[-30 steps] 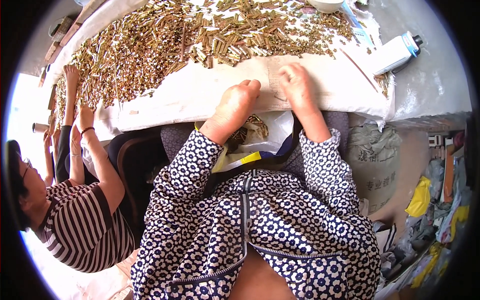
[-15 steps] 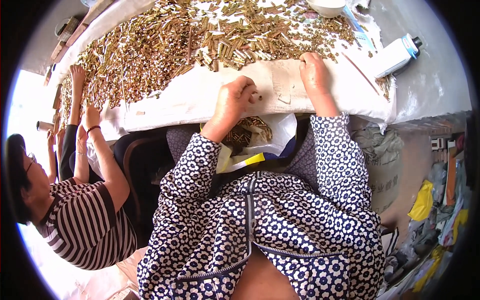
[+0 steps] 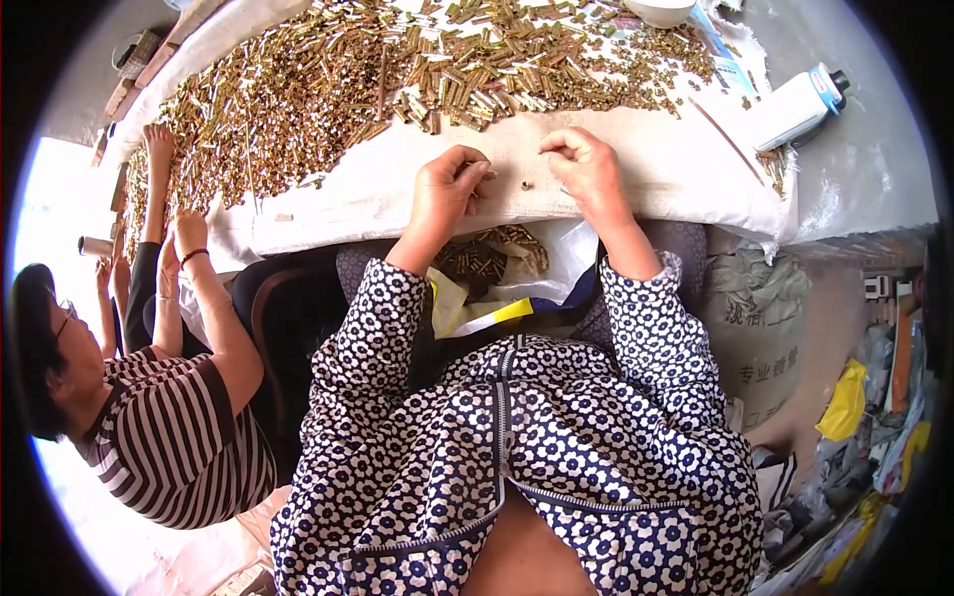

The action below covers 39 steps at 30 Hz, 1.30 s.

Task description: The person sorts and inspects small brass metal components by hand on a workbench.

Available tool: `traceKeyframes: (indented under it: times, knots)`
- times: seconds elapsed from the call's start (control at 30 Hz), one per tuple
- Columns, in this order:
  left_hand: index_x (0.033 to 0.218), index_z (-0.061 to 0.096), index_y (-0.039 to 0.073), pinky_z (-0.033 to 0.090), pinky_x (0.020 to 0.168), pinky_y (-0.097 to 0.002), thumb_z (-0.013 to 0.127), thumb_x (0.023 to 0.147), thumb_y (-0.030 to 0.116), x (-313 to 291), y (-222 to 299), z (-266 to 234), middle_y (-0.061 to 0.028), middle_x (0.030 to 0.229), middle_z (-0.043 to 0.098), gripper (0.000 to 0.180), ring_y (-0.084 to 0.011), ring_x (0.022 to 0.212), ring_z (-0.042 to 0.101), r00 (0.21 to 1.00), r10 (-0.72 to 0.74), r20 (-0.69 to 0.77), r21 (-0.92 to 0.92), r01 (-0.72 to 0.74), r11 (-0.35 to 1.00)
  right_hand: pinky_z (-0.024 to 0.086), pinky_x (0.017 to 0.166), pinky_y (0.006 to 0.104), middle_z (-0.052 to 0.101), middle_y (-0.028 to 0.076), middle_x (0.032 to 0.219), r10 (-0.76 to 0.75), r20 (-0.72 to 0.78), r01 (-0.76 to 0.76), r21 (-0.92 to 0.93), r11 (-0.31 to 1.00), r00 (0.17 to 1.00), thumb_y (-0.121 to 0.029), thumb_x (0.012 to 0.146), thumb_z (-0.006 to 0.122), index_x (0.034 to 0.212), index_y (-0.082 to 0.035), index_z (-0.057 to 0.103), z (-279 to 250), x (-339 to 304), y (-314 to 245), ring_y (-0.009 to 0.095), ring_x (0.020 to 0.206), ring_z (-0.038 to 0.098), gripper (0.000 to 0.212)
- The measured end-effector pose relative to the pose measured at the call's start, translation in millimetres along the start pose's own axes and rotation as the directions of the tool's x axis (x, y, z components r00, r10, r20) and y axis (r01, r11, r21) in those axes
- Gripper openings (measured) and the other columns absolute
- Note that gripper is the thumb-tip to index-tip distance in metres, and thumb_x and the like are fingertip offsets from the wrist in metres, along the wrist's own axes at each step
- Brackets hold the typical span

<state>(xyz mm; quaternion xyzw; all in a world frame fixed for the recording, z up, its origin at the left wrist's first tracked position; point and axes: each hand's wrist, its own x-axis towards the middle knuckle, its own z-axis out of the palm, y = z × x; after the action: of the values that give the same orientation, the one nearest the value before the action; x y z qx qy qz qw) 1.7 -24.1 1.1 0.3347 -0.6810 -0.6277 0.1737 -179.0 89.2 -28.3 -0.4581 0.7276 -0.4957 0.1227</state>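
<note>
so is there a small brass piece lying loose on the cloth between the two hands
Yes, a small brass piece lies on the white cloth between the left hand and the right hand, touching neither.

Bright daylight falls evenly on the surface (image 3: 636, 169), blown-out white glare left of it, edges bent and dark-rimmed, focus fairly sharp.
</note>
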Motion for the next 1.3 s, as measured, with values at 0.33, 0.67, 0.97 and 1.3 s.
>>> traceKeyframes:
  times: [0.33,0.67,0.97,1.3]
  knots:
    - [0.092,0.056,0.004,0.043,0.047,-0.018,0.056,0.093,0.013,-17.7,4.9,3.1,-0.0051,0.079,0.062,0.008,-0.0094,0.064,0.06,0.999,0.035,-0.01,-0.524,-0.035,0.851,0.047,0.076,0.0242,0.065,0.003,0.088,0.14,0.266,-0.264,0.518,0.814,0.954,-0.008,0.084,0.061,0.095,-0.001,0.063,12.7,-19.8,-55.0,0.009,0.082,0.059,0.013]
    - [0.093,0.054,0.003,0.044,0.047,-0.0184,0.055,0.094,0.011,-22.2,4.3,1.6,-0.0061,0.08,0.062,0.008,-0.0102,0.065,0.06,0.996,0.083,-0.028,-0.542,-0.085,0.836,0.046,0.074,0.0239,0.063,0.002,0.088,0.133,0.277,-0.279,0.603,0.747,0.952,-0.007,0.086,0.06,0.094,-0.001,0.062,19.3,-26.0,-60.5,0.008,0.081,0.057,0.011]
    - [0.089,0.056,0.003,0.046,0.047,-0.0237,0.057,0.091,0.008,-15.4,-1.9,-5.3,-0.0075,0.076,0.062,0.005,-0.0127,0.065,0.061,0.974,0.198,-0.112,-0.164,-0.215,0.963,0.047,0.07,0.0296,0.062,0.008,0.083,-0.008,0.178,-0.07,0.425,0.903,0.984,-0.003,0.08,0.06,0.087,-0.001,0.062,36.3,-15.7,-50.1,0.017,0.077,0.059,0.008]
    - [0.083,0.049,0.004,0.05,0.059,-0.0444,0.05,0.081,0.002,-9.1,4.5,17.6,-0.0173,0.074,0.059,0.003,-0.0377,0.069,0.061,0.83,0.537,0.15,0.753,-0.448,0.482,0.046,0.071,0.0384,0.06,0.012,0.085,-0.154,0.175,0.188,-0.195,0.963,0.972,-0.003,0.069,0.062,0.078,-0.004,0.058,30.0,-13.3,-34.9,0.032,0.083,0.057,0.009]
